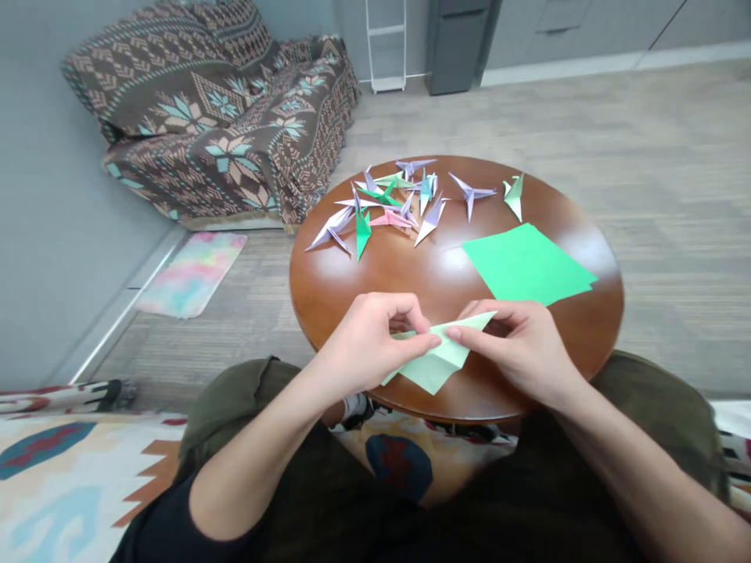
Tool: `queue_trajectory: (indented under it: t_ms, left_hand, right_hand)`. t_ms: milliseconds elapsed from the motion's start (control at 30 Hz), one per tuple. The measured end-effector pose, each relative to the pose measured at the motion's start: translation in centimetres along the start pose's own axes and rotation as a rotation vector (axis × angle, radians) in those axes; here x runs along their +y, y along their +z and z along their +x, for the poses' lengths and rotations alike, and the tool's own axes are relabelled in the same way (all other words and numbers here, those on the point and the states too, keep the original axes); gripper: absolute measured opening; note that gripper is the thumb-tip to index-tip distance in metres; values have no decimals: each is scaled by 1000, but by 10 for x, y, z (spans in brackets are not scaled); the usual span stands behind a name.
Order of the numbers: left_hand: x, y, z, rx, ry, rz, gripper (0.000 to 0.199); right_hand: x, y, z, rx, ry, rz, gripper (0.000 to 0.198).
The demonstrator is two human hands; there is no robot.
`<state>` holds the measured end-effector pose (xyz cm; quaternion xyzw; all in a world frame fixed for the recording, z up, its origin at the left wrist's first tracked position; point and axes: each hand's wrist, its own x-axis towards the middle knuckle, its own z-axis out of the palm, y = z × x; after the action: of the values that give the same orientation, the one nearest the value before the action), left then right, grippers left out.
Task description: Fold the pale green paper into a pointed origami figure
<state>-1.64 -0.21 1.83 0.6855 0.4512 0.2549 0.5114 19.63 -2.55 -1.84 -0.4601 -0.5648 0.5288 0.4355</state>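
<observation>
A pale green sheet of origami paper point(437, 366), partly folded, is held over the near edge of the round table. My left hand point(381, 336) pinches its upper edge between thumb and forefinger. From the other side, my right hand point(516, 344) grips it, thumb on top and fingers behind. The two thumb tips almost meet at the fold. One pointed corner of the paper sticks up to the right, and another hangs toward me. Just beyond my right hand lies a stack of bright green paper squares point(528, 262).
Several folded paper cranes in purple, green and pink, among them a pink crane point(392, 220), crowd the far left of the brown table point(328, 289). A light green crane point(514, 195) stands apart at the back right. A covered sofa point(235, 133) is beyond.
</observation>
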Motion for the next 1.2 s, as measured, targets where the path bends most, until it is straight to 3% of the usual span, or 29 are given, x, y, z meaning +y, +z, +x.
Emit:
queue_trajectory:
  t_ms: [500, 767, 867, 1033, 1200]
  left_hand:
    - [2, -1, 0, -24, -122, -117, 7]
    - [4, -6, 2, -27, -157, -145, 9]
    - [3, -6, 4, -29, -166, -180, 11]
    - [3, -5, 4, -38, -146, -216, 16]
    - [3, -4, 3, -30, -116, -118, 12]
  right_hand:
    - [2, 2, 1, 115, -40, -18, 20]
    - [13, -13, 8, 331, -109, -6, 23]
    - [13, -18, 9, 263, -116, 53, 26]
    - [2, -13, 4, -20, -2, -28, 20]
    - [-1, -5, 2, -6, 55, -33, 26]
